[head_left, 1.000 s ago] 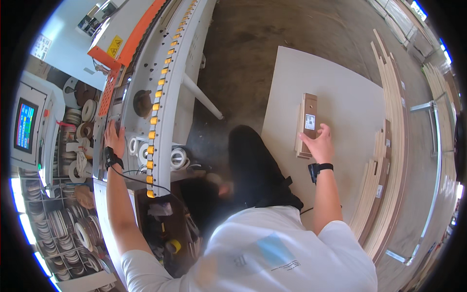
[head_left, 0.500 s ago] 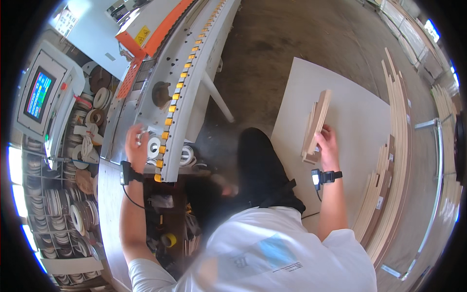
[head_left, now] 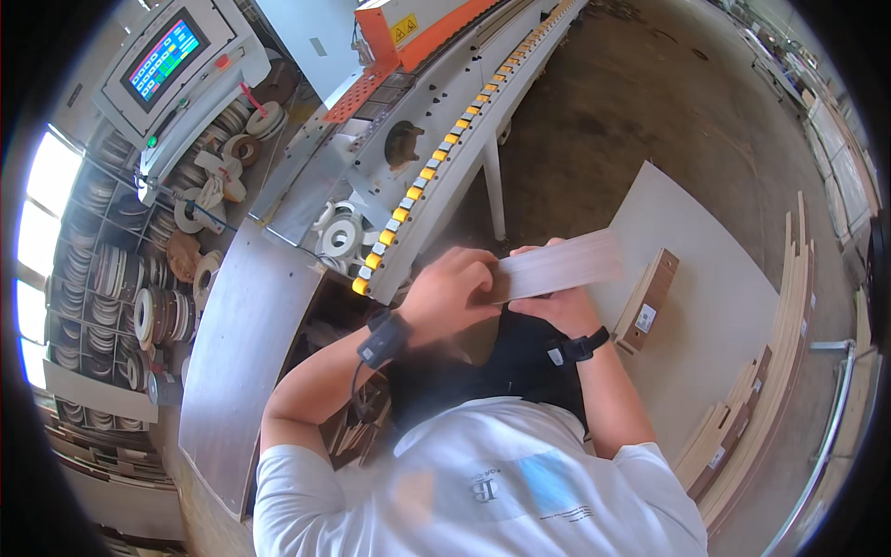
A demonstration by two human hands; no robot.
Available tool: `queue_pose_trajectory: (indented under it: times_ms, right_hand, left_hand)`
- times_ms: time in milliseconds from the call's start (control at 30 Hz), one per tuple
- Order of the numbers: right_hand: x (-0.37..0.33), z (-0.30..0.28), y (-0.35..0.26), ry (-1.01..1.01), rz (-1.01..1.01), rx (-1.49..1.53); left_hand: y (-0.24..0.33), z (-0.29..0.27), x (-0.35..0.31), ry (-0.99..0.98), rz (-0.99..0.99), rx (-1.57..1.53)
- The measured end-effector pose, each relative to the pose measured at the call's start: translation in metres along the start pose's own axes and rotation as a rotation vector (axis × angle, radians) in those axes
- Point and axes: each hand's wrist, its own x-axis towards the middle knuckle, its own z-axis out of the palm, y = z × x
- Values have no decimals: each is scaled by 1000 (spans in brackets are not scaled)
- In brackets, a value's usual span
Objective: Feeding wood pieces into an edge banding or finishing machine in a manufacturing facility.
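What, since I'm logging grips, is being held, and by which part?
A narrow board: the left hand grips its left end; the right hand holds its near long edge.

Two hands (head_left: 450, 290) (head_left: 566, 311), one held board (head_left: 561, 266) — two wristbands (head_left: 382, 340) (head_left: 583, 346), one screen (head_left: 167, 61)

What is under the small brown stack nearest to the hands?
The stack lies on a large pale sheet, visible around it. The part directly underneath is covered.

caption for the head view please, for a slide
Left hand and right hand hold a pale board near a machine with yellow rollers.
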Motion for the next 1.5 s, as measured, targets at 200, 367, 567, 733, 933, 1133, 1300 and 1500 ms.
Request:
queue_pose_trajectory:
  times_ms: [200, 367, 567, 733, 933, 1133, 1300, 1500]
  right_hand:
    - [4, -16, -7, 178, -41, 346]
    - [-17, -78, 11, 518, -63, 336]
    - [-60, -106, 40, 735, 332, -88]
    - [-66, -69, 37, 536, 368, -454]
    - [-72, -58, 45, 271, 597, -795]
    - [-75, -39, 63, -11, 789, -1154]
    - [-76, -50, 64, -120, 869, -1028]
    - [-83, -58, 70, -127, 842, -990]
  left_hand:
    - [-19, -33, -23, 43, -11, 95]
    - [-64, -68, -41, 226, -72, 247]
    - [-165, -113, -42, 524, -325, 361]
    - [-278, -122, -76, 527, -445, 569]
    - [-295, -143, -62, 505, -557, 722]
    - [-299, -143, -41, 464, -680, 856]
    - [-298, -136, -49, 525, -635, 868]
    - [-274, -135, -64, 382, -559, 761]
